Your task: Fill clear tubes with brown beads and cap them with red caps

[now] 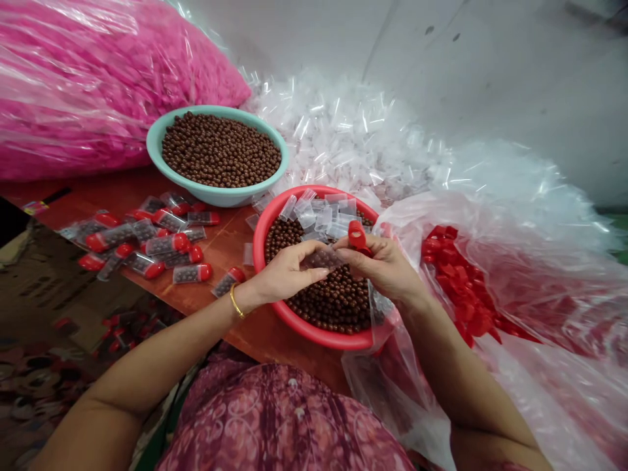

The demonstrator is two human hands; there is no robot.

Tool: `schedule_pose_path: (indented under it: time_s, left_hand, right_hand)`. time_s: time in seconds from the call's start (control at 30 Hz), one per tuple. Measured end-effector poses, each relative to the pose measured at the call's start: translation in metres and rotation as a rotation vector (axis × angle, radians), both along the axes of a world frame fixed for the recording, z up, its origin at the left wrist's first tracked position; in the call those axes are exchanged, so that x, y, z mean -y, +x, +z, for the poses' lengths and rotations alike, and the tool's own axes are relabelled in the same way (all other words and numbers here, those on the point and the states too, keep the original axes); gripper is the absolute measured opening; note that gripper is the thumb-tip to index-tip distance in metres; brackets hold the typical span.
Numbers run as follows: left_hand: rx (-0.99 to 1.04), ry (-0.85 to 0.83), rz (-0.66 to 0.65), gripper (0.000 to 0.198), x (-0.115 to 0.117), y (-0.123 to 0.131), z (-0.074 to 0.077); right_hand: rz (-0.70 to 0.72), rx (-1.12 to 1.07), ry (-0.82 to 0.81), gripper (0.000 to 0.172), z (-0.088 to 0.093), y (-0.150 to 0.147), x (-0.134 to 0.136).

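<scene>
- Near the middle of the frame, your left grip [287, 271] is clamped on a clear tube [321, 258] of brown beads, lying over the red basin [338, 340].
- Your right grip [385, 265] pinches a red cap [358, 235], its fingers by the tube's right end.
- That looks like the closing step: tube filled, cap not yet on. The next move seems to call for keeping the tube steady, lining up the cap and pressing it home without spilling beads.
- Left of centre, capped tubes [164, 245] lie on the bench [226, 245].
- Right of centre, more red caps [446, 275] sit among plastic sheeting [524, 275].
- Farther off, upper left, stands a teal basin [230, 194] of beads; upper centre, a heap of clear pieces [343, 124].
</scene>
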State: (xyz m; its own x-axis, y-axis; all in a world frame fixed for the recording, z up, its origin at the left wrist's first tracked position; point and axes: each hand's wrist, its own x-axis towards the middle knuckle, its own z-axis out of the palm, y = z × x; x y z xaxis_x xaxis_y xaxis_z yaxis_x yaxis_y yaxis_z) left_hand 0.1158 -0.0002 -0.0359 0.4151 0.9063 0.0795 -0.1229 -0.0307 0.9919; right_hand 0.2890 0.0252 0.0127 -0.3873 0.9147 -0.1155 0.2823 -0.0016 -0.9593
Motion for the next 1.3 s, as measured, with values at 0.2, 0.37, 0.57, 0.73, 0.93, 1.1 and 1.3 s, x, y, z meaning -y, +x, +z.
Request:
schedule_pose_path:
  time_s: [0.2, 0.37, 0.57, 0.73, 0.93, 1.1, 1.3]
  left_hand:
    - [0.069, -0.069, -0.047, 0.018, 0.001, 0.000, 0.008]
    - [0.013, -0.091, -0.050, 0.020, 0.002, 0.000, 0.007]
    - [-0.124, 0.011, 0.024, 0.016, 0.003, -0.001, 0.004]
    - [-0.141, 0.025, 0.043, 0.015, 0.004, -0.001, 0.005]
    - [-0.124, -0.016, 0.006, 0.014, 0.004, 0.000, 0.005]
    - [-0.030, -0.101, -0.064, 0.018, 0.003, 0.000, 0.006]
    - [0.053, -0.110, -0.041, 0.018, 0.002, -0.001, 0.008]
  right_hand:
    - [-0.035, -0.023, 0.029, 0.051, -0.003, 0.008, 0.008]
    - [0.044, 0.207, 0.260, 0.040, -0.001, 0.009, 0.018]
    - [0.089, 0.302, 0.416, 0.037, -0.002, 0.006, 0.024]
    - [0.083, 0.312, 0.460, 0.033, -0.007, 0.010, 0.023]
    - [-0.122, 0.453, 0.755, 0.021, -0.017, 0.013, 0.021]
    - [-0.102, 0.654, 1.098, 0.025, -0.025, 0.008, 0.023]
    - [-0.135, 0.715, 1.315, 0.037, -0.028, 0.007, 0.029]
